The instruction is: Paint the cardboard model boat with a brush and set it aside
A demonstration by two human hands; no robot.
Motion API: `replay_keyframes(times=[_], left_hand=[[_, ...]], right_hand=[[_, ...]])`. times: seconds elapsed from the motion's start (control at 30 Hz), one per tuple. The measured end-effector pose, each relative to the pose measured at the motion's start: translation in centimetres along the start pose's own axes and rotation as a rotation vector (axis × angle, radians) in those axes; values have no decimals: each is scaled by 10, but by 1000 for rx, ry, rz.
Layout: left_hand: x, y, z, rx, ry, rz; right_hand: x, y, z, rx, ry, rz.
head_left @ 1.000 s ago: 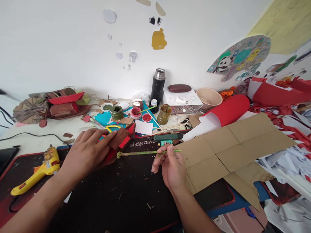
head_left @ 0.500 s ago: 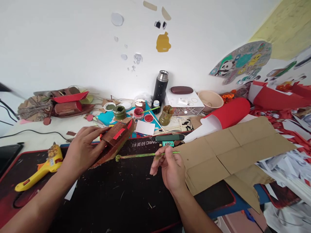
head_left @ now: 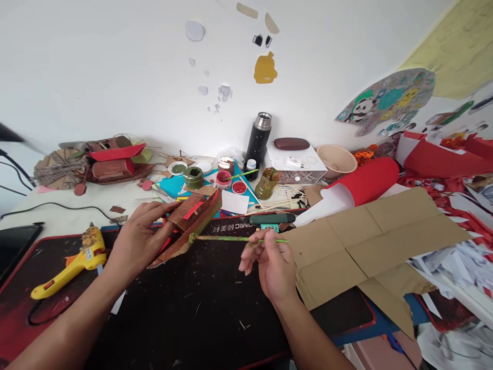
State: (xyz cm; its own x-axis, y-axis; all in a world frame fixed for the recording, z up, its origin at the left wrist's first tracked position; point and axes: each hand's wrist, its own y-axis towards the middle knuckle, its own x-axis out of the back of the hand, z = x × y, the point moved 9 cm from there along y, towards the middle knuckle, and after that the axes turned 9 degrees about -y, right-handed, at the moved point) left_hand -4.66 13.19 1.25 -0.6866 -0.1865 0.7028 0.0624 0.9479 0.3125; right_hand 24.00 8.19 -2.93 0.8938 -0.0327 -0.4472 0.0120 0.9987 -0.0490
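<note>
My left hand (head_left: 140, 236) is closed on a brown cardboard model boat (head_left: 200, 218) with red patches, tilted over the dark desk mat. Along the boat's lower side runs an olive-green band. Between the thumb and fingers of my right hand (head_left: 271, 257) is a thin green-stained paint stick (head_left: 227, 238), held level. Its clumped green tip points left and meets or nearly meets the boat's lower side; I cannot tell whether they touch. Behind the boat stand an open jar of dark green paint (head_left: 193, 177) and a jar of red paint (head_left: 223, 180).
A yellow glue gun (head_left: 77, 262) lies at left on the mat (head_left: 185, 318). Cardboard sheets (head_left: 370, 246) cover the right side. Farther back are a black thermos (head_left: 258, 141), a murky glass jar (head_left: 266, 184), a beige bowl (head_left: 337, 159) and another model boat (head_left: 113, 168).
The boat has tilted, showing more of its green lower side. The stick's tip has come closer to that side. The whole view has shifted slightly.
</note>
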Motion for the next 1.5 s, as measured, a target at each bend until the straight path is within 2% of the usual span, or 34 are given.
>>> replay_keyframes(times=[0.23,0.53,0.83,1.17,1.5], left_hand=[[-2,2,-1,29,-24,-12],[0,0,0,71,-31,-8],[-2,1,2,80,-25,-5],[0,-1,1,111,-30,5],[-4,1,1,111,2,12]], right_hand=[[-15,-7,-9,-51,25,106],[11,1,1,-2,-23,-56],[-8,-7,-9,-46,-13,67],[11,-1,-5,-25,-65,-49],[-12,-9,-11,-56,-43,84]])
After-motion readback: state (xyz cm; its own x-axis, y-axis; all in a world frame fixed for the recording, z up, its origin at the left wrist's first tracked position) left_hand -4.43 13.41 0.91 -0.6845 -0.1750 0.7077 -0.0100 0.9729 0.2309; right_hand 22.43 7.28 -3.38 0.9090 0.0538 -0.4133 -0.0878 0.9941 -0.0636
